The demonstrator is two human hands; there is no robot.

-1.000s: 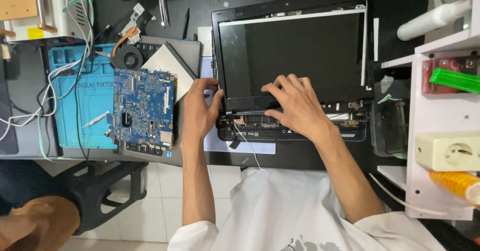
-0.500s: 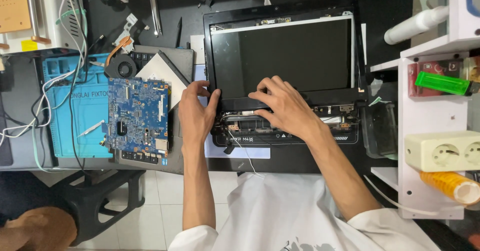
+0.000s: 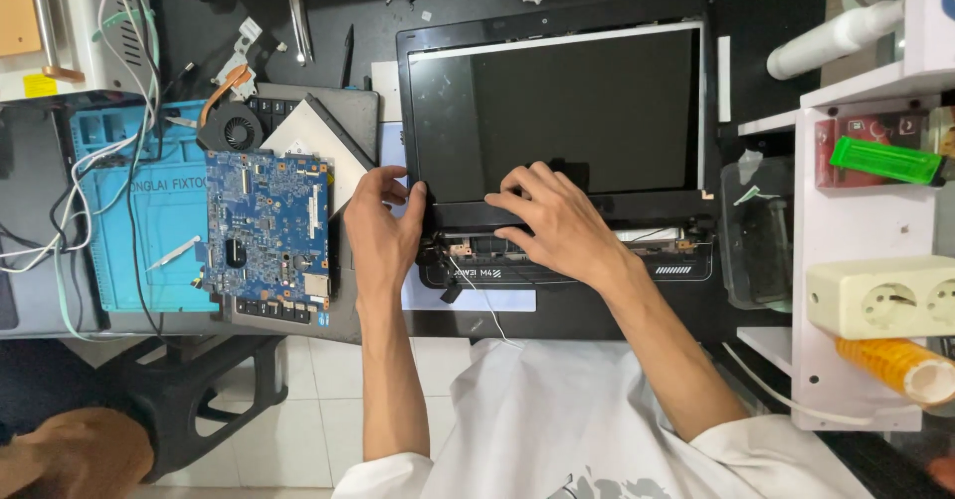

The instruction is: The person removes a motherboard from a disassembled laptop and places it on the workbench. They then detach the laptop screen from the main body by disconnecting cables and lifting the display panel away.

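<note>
Laptop screen (image 3: 557,111) lies flat on the counter (image 3: 766,21). Left hand (image 3: 383,235) grips its lower left corner with closed fingers. Right hand (image 3: 557,225) presses open fingers on its bottom edge.

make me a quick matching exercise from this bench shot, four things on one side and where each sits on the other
Things:
1. blue circuit board
2. green marker
3. left hand
4. cooling fan

Places:
A. on the white shelf at the right
B. at the lower left corner of the laptop screen
C. just above the board, beside the teal mat
D. lying left of the laptop, over the teal mat's right edge

Pairs: 1-D, 2-A, 3-B, 4-C
</note>
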